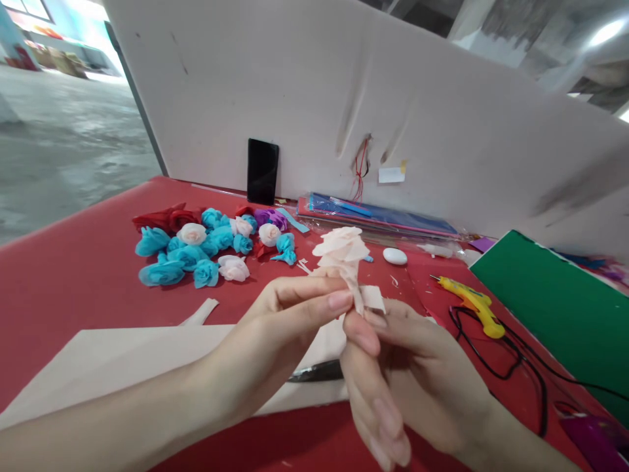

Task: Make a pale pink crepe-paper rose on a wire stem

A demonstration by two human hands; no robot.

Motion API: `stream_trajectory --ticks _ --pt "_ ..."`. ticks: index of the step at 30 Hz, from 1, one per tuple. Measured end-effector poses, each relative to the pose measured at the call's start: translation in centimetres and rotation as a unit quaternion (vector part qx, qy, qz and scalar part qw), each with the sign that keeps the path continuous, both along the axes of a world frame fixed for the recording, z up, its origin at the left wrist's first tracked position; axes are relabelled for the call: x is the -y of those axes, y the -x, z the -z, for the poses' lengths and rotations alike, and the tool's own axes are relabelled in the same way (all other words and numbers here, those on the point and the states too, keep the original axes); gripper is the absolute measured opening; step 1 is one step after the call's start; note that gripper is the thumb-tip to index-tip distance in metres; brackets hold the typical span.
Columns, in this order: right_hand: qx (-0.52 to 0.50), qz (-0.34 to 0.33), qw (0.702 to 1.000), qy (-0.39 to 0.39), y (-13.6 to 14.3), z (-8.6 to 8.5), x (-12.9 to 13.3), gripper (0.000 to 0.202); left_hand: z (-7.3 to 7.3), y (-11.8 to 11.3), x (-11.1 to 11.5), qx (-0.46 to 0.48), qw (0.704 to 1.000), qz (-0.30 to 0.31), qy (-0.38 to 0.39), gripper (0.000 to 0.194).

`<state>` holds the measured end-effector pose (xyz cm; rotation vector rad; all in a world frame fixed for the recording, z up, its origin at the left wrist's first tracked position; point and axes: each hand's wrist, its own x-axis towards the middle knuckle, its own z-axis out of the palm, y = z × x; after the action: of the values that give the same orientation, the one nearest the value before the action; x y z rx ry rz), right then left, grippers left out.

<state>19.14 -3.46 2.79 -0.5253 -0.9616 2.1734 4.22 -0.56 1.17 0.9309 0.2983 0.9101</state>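
Note:
A pale pink paper flower (pixel 341 248) is held upright above the table, its ruffled petals on top and a narrow twisted base below. My left hand (pixel 280 328) pinches that base between thumb and fingers. My right hand (pixel 407 373) is closed at the bottom of the flower, fingertips on a short pale strip (pixel 373 298) that sticks out to the right of the base. Under my hands lies a large pale paper sheet (pixel 122 354). A dark, shiny object (pixel 317 372) rests on the sheet, partly hidden by my right hand.
Blue, white, red and purple paper flowers (pixel 187 255) cluster at the left. A black phone (pixel 262 172) leans on the white wall panel. A yellow glue gun (pixel 474 305) with a black cord lies right, by a green board (pixel 555 321). A white oval object (pixel 395 255) lies behind my hands.

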Motion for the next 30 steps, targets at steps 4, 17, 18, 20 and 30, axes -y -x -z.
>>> stream_trajectory --ticks 4,17,18,20,30 --pt "-0.036 -0.015 0.998 0.047 0.1 -0.1 0.0 0.021 0.1 -0.1 0.0 0.010 1.000 0.005 0.003 0.021" --pt "0.055 0.105 0.987 -0.111 0.1 0.6 -0.3 0.021 0.2 0.2 0.5 -0.067 0.997 -0.023 -0.002 0.037" --pt "0.062 0.129 0.983 -0.117 0.1 0.6 -0.2 0.017 0.2 0.3 0.4 -0.079 0.996 -0.039 -0.005 0.036" --pt "0.078 0.162 0.976 -0.123 0.3 0.7 -0.1 0.010 0.2 0.4 0.4 -0.098 0.992 -0.076 -0.006 0.036" --pt "0.116 0.176 0.969 -0.129 0.7 0.9 0.4 0.025 0.0 0.2 0.5 -0.099 0.992 -0.077 -0.009 0.034"
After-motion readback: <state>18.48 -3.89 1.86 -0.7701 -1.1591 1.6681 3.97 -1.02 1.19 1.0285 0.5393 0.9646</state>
